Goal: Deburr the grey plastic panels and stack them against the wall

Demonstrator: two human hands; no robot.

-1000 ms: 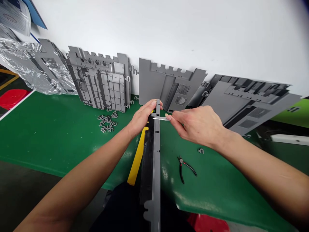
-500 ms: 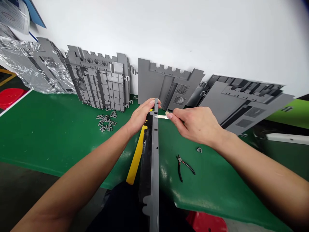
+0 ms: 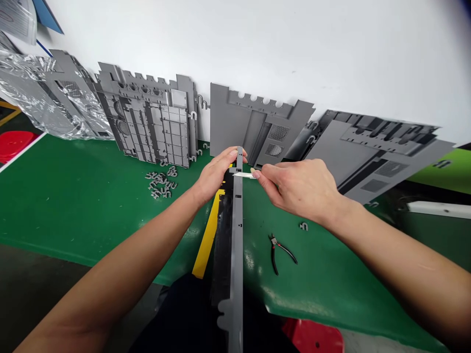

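A grey plastic panel (image 3: 237, 245) stands on edge in front of me, its narrow side with small slots facing up. My left hand (image 3: 220, 171) is closed around its far end. In my right hand (image 3: 300, 189) is a knife (image 3: 245, 175), gripped between thumb and fingers; its handle is mostly hidden in the hand. The pale blade lies across the panel's narrow edge, close to a slot near the far end. Nearer on the bench, red-and-black side cutters (image 3: 281, 252) lie with handles apart, and a small grey hooked offcut (image 3: 303, 226) is beyond them.
Several grey panels (image 3: 235, 117) lean against the white wall, some at left under clear plastic film (image 3: 55, 113). A pile of hooked offcuts (image 3: 161, 184) lies on the green bench (image 3: 91, 206). A yellow strip (image 3: 206, 240) is left of the held panel; a red stool (image 3: 318, 336) is below.
The view has shifted slightly. The knife blade stays at the panel's edge, a little further across it and tilted slightly differently. Both hands keep their hold.
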